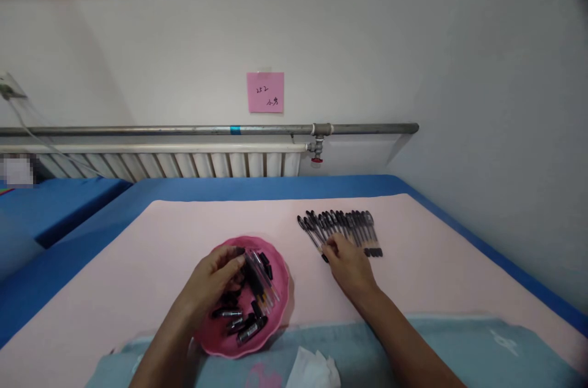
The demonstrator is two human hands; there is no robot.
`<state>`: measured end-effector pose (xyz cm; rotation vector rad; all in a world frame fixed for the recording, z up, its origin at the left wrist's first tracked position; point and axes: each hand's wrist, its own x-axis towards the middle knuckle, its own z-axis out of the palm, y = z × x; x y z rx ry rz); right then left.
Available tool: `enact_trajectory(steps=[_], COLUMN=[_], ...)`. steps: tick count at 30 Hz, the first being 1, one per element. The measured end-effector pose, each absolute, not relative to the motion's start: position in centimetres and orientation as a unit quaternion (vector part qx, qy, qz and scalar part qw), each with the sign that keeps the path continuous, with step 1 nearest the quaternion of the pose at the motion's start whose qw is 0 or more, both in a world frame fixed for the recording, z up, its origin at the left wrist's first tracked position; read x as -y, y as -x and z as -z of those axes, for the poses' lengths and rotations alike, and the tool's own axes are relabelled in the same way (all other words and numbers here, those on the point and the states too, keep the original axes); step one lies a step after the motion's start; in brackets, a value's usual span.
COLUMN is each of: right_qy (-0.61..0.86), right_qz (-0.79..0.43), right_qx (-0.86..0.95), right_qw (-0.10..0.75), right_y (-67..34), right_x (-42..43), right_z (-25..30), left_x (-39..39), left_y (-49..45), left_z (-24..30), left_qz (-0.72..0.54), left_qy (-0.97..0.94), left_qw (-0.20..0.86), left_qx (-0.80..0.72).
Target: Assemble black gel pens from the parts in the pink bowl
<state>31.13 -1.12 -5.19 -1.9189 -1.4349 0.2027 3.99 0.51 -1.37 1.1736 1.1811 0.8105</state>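
Observation:
A pink plastic bowl (278,305) sits near the front of the pink sheet and holds several black pen caps and clear pen barrels (257,278). My left hand (215,281) reaches into the bowl with its fingers curled over the pieces; what they grip is hidden. To the right lies a neat row of several black-capped pens (349,226). My right hand (346,262) rests at the row's near left end, fingers pinched on a pen there.
The pink sheet (160,241) covers a blue table (257,188). A light blue towel (459,345) and a crumpled white tissue (312,369) lie at the front edge. A radiator, a metal pipe (206,130) and a pink note (265,92) line the wall behind.

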Motion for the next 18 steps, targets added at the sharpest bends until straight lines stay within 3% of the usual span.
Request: enact_trajectory(steps=[6,10,18], right_qy=[0.712,0.646,0.604], right_qz=[-0.043,-0.104,-0.213], right_qx=[0.593,0.650,0.722], right_qw=[0.373,0.385,0.263], right_y=[-30.6,-28.5,-24.8], right_x=[2.0,3.8,5.7], right_z=[4.2,3.5,4.3], left_x=[-0.4,-0.9,-1.7], left_y=[-3.8,-2.4,-1.4], left_z=[0.6,0.9,1.2], left_qz=[-0.357,-0.379,-0.293], left_qy=[-0.505,-0.541,-0.637], left_qw=[0.590,0.500,0.310], left_qx=[-0.518,-0.559,-0.642])
